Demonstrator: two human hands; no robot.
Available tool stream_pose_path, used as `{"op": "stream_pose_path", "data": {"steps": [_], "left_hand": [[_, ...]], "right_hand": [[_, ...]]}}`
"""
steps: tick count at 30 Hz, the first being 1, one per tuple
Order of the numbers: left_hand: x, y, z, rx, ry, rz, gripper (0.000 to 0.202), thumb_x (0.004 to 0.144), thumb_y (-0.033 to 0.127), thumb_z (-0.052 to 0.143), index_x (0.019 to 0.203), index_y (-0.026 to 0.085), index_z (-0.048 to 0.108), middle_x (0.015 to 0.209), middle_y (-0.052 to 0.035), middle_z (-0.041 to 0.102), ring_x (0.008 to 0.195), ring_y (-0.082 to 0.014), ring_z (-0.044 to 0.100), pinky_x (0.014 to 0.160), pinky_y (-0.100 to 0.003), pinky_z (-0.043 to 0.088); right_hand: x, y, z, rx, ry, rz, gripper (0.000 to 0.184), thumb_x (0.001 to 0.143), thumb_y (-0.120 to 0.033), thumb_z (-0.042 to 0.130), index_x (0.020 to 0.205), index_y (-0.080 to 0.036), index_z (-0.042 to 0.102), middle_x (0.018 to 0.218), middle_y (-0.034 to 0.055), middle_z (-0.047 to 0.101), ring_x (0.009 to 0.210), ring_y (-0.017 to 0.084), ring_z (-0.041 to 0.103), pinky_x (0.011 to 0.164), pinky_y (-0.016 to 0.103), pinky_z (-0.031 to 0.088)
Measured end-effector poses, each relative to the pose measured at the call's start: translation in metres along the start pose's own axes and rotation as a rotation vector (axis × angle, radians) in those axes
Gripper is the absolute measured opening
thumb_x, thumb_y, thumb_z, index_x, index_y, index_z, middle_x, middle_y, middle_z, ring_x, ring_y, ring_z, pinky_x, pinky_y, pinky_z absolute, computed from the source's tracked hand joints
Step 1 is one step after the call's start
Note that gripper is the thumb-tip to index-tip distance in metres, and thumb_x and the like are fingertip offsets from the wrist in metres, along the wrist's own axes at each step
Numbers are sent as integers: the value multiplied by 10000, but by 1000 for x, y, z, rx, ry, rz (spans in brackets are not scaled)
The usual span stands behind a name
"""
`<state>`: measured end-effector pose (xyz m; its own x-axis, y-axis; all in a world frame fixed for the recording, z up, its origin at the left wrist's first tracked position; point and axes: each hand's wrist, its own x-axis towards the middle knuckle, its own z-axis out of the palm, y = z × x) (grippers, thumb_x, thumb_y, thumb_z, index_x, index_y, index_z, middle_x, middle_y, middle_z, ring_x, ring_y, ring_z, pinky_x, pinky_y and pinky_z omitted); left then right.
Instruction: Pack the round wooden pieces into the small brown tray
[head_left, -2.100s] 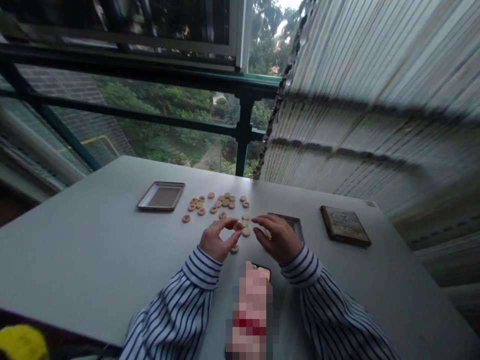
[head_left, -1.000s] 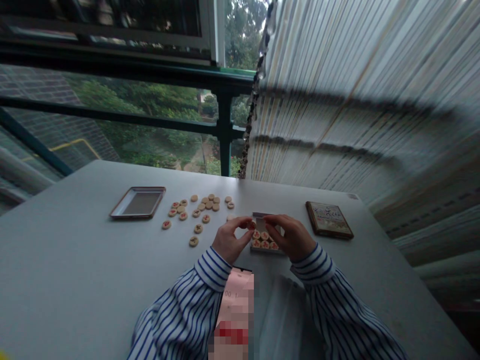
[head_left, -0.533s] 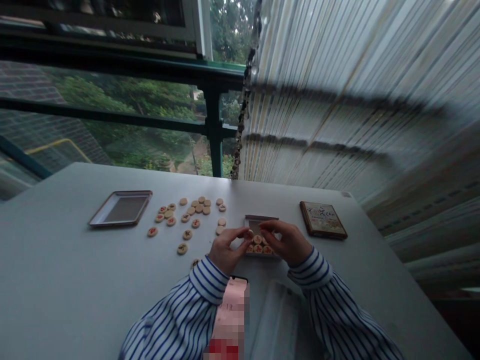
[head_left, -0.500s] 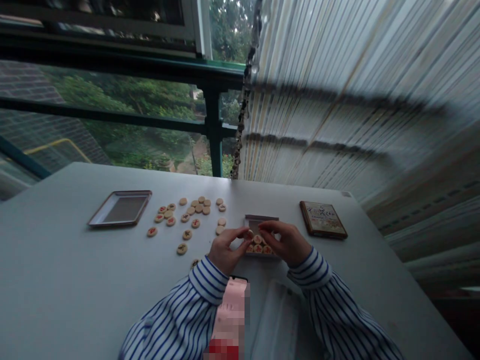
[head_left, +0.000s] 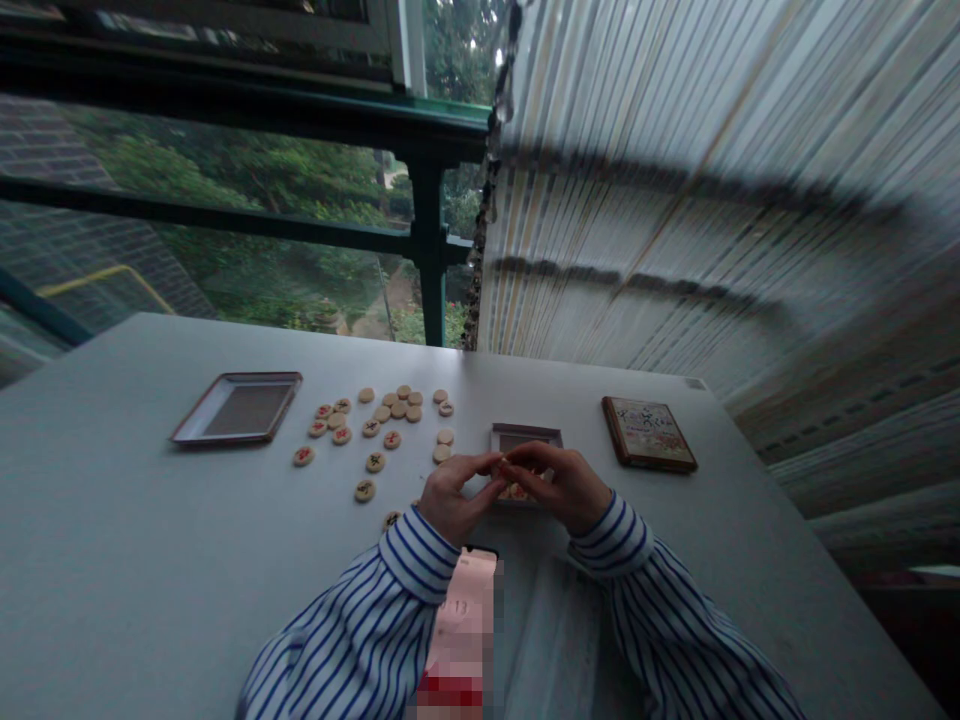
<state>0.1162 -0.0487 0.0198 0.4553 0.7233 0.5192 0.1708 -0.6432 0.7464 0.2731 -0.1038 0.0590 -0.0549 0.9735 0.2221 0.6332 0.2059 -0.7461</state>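
Note:
Above a small open box, my left hand pinches a round wooden Chinese chess piece. My right hand meets it there, thumb and fingertips closed at the same piece, which is mostly covered by the fingers. Inside the box, chess pieces with red characters show partly below my hands. Left of my hands, several loose chess pieces lie scattered on the white table, some with red or black characters up and others showing plain wood.
An empty shallow tray-like lid lies on the left of the table. A brown patterned flat box sits at the right. A phone with a pink screen lies under my left forearm, beside a translucent plastic sheet.
My right hand has moved left, and its fingertips now meet my left fingertips at the chess piece. My left hand stays nearly where it was. The view has shifted slightly.

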Motion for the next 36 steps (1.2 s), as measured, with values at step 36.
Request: {"op": "stream_pose_path", "data": {"steps": [36], "left_hand": [[3, 4, -4, -635, 16, -539, 179, 626, 255, 680, 750, 130, 654, 705, -43, 690, 684, -155, 642, 686, -252, 513]], "right_hand": [[-1, -2, 0, -29, 15, 19, 204, 773, -237, 520, 945, -165, 603, 803, 40, 663, 672, 115, 582, 620, 231, 458]]}}
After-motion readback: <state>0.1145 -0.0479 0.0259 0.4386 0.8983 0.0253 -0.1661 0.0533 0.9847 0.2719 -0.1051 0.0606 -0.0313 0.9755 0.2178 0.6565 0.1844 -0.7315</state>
